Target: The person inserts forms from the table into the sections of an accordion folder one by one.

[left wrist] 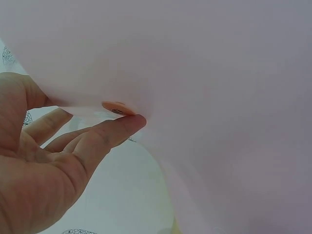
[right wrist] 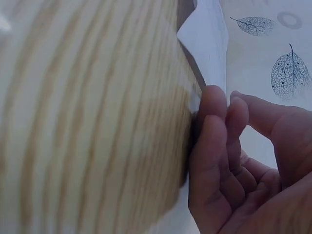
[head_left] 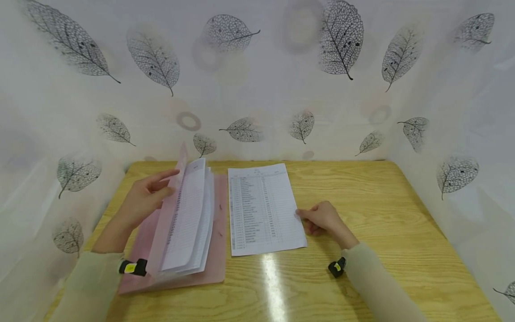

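Note:
A pink translucent plastic document folder [head_left: 220,268] lies on the left of the table with its front flap raised. My left hand [head_left: 141,197] holds that flap by its upper left edge; in the left wrist view an orange round button [left wrist: 118,107] on the flap sits by the fingertips. Several white printed sheets [head_left: 187,214] stand fanned inside the folder. To its right lies a printed list sheet [head_left: 261,205], a table of rows on white paper. My right hand [head_left: 322,218] pinches the right edge of this sheet between thumb and fingers.
The wooden table [head_left: 362,192] is light with visible grain and reflects a bright streak of light. White curtains with a leaf pattern [head_left: 261,89] hang behind and at both sides. A black band with a small device [head_left: 337,267] is on each wrist.

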`<state>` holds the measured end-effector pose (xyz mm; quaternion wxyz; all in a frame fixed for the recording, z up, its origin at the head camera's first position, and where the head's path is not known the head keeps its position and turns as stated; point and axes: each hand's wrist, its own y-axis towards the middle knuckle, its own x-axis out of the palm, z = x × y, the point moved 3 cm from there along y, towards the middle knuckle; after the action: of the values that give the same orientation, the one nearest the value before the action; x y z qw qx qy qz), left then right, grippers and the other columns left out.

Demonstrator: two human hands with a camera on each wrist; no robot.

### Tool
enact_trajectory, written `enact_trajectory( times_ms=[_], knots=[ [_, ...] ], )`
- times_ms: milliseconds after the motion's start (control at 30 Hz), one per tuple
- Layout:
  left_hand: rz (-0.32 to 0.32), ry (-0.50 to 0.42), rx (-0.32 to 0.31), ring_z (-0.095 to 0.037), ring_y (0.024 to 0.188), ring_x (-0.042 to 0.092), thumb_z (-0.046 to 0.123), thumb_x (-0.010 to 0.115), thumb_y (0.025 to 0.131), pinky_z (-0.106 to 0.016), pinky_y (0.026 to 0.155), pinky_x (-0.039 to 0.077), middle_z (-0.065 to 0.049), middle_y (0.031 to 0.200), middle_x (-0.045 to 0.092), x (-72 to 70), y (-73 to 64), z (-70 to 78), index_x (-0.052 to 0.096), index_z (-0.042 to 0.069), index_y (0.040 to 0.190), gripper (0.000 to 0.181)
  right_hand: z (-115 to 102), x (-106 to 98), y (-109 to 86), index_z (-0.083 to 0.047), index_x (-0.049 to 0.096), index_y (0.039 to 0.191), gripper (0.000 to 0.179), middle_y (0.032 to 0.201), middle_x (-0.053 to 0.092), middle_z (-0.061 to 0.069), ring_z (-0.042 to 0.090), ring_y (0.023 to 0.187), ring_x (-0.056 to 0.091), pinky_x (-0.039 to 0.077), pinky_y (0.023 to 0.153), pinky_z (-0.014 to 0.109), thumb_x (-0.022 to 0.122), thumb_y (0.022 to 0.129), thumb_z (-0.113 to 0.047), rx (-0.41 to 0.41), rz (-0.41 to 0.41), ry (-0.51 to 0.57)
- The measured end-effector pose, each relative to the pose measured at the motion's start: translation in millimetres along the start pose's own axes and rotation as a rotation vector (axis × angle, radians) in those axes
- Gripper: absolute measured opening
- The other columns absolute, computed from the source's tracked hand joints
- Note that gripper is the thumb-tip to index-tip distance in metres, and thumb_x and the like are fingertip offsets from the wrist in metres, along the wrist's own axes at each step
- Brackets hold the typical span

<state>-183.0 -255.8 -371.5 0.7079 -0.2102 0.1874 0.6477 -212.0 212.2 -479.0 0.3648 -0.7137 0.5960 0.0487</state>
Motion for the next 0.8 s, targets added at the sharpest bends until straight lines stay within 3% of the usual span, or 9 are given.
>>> enact_trajectory(
  times_ms=[167,400,667,800],
  knots=[
    [0.014,0.011,0.009,-0.044,0.139,0.055,0.027,0.057,0.108,-0.027,0.079,0.056,-0.025,0.157,0.051,-2.2,0.3,0.3,0.05,0.022,0.159,0.052,-1,-4,-9.3,-0.004,0.071,0.064,0.05,0.053,0.067,0.004,0.014,0.05,0.064,0.055,0.05,0.029,0.075,0.096,-0.042,-0.022,0.003,-0.093],
    [0.012,0.02,0.006,-0.044,0.14,0.054,0.028,0.057,0.108,-0.028,0.079,0.056,-0.025,0.159,0.05,-2.4,-1.0,-0.8,0.049,0.021,0.159,0.052,-1,2,-11.5,-0.002,0.076,0.071,0.032,0.054,0.063,0.001,0.013,0.051,0.063,0.056,0.051,0.027,0.084,0.088,-0.028,-0.024,-0.007,-0.063],
    [0.013,0.004,0.008,-0.045,0.141,0.053,0.025,0.058,0.108,-0.028,0.079,0.056,-0.025,0.159,0.049,-1.1,-1.8,-2.0,0.049,0.021,0.159,0.053,-3,8,-10.0,0.001,0.079,0.084,0.016,0.055,0.066,0.003,0.012,0.048,0.063,0.055,0.05,0.026,0.08,0.09,-0.014,-0.049,0.009,-0.057],
    [0.014,0.003,0.01,-0.045,0.141,0.054,0.025,0.058,0.107,-0.028,0.079,0.056,-0.025,0.159,0.049,-1.2,-2.0,-0.9,0.049,0.02,0.159,0.053,-2,10,-9.1,0.0,0.073,0.095,0.027,0.058,0.065,0.005,0.012,0.049,0.061,0.051,0.049,0.026,0.085,0.088,-0.023,-0.066,0.016,-0.092]
  ],
)
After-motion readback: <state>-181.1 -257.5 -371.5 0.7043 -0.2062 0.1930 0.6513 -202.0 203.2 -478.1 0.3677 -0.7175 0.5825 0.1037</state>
